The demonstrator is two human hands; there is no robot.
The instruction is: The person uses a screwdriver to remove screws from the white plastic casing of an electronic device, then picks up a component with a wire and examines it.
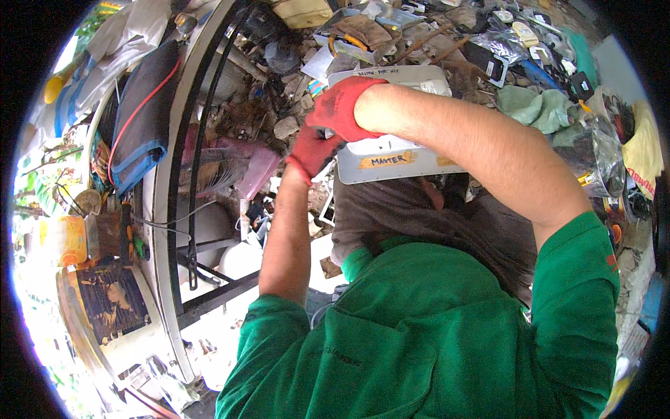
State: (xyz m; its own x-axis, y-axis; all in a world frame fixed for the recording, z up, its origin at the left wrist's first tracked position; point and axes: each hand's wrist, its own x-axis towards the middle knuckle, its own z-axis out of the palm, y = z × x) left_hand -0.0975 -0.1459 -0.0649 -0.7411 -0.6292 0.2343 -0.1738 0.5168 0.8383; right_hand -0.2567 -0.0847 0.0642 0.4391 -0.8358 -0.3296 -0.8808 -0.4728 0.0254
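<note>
Both my hands wear red gloves. My left hand [310,150] reaches up from the lower left and closes on the left edge of a flat light-grey metal panel [398,157] that carries a strip of tan tape. My right hand [342,105] comes across from the right, forearm lying over the panel, and grips the same left edge just above the left hand. The panel is held up in front of my green shirt [419,328]. Its right part is hidden behind my right arm.
A heap of scrap parts, cables and plastic bags [433,35] lies behind the panel. To the left are a pink fan housing [237,167], a white curved shell with black bars [174,209] and a dark folded bag [143,119]. Green cloth [537,105] lies at the right.
</note>
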